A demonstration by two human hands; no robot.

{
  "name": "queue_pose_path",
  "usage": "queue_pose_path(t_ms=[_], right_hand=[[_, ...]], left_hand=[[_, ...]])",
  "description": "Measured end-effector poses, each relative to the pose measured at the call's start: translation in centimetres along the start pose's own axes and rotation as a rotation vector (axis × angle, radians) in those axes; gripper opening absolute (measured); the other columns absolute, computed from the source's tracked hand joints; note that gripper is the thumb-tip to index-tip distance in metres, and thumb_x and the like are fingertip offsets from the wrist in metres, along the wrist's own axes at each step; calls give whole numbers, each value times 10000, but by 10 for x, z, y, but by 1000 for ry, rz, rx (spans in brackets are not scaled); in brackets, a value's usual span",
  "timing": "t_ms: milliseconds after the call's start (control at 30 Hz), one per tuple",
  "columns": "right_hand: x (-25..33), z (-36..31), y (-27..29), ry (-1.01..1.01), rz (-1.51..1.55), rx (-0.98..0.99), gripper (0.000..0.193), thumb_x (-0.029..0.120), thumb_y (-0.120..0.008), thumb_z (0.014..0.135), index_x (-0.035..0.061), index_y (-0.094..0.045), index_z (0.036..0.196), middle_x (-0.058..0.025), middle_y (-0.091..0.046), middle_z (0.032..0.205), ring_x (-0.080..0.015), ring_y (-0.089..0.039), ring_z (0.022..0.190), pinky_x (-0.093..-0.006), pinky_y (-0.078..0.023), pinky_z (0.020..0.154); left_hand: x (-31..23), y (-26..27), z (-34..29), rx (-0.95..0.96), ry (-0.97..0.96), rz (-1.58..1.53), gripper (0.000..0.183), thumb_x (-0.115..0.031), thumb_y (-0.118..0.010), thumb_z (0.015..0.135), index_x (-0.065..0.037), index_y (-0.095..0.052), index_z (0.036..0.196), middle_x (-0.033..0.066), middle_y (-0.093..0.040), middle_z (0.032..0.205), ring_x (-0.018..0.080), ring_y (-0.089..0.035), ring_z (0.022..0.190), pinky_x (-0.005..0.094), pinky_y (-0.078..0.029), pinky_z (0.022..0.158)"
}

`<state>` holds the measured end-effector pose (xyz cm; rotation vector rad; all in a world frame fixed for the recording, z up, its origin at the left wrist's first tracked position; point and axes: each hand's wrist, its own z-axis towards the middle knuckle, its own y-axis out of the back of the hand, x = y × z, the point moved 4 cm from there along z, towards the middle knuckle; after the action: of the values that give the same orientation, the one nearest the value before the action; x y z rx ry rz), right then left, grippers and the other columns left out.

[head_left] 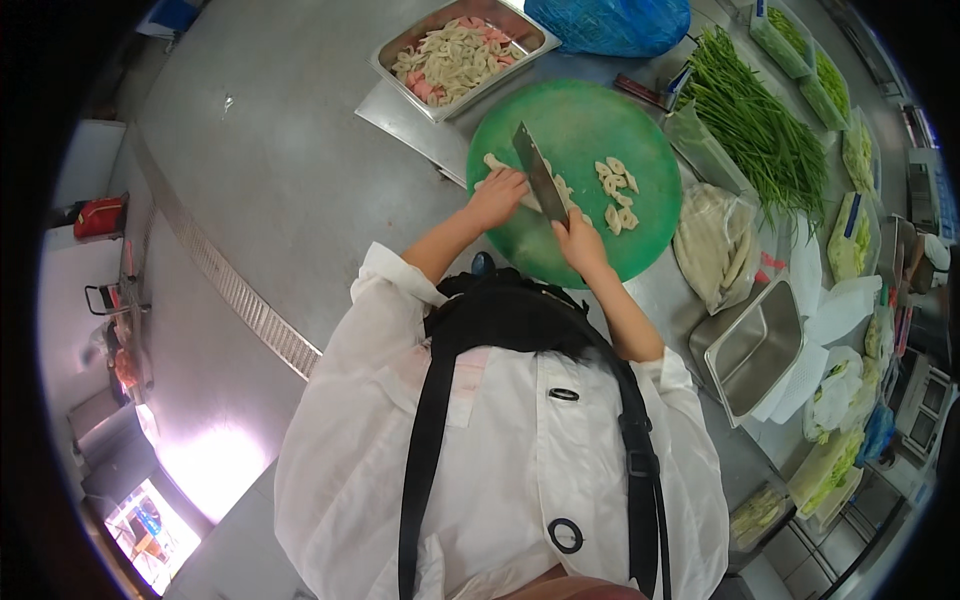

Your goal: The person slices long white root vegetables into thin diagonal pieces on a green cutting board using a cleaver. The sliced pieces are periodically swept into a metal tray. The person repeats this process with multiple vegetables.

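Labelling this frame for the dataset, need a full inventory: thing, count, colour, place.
cutting board: 1, green, round, on the steel counter
cleaver: 1, steel blade, over the board
pale piece: 1, off-white, under the left hand
cut slices: a small heap, off-white, right side of the board
filled tray: 1, steel, pale and pink slices, behind the board
empty tray: 1, steel, right of the person
green stalks: 1 pile, far right
clear bag: 1, pale contents, right of the board
blue bag: 1, top edge
left hand: on the pale piece
right hand: fingers round the cleaver handle
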<state>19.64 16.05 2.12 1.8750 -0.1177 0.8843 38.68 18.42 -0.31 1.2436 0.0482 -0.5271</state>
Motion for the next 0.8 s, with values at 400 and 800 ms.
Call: queue_pose_path(t_ms=[400, 800], right_hand=[[11, -16, -8, -31, -70, 94, 354, 305, -565, 914, 0, -433, 1035, -276, -642, 830, -449, -631, 765, -526, -490, 659], [-45, -31, 30, -126, -3, -148, 330, 311, -583, 916, 24, -457, 1018, -228, -665, 858, -442, -636, 760, -516, -493, 648]], left_hand=[[5, 2, -5, 63, 70, 24, 232, -61, -617, 705, -79, -626, 936, 59, -583, 1006, 261, -540, 1040, 392, -409, 928], [40, 5, 3, -76, 282, -56, 218, -47, -633, 709, -99, -634, 921, 104, -578, 972, 322, -548, 987, 424, -466, 824]])
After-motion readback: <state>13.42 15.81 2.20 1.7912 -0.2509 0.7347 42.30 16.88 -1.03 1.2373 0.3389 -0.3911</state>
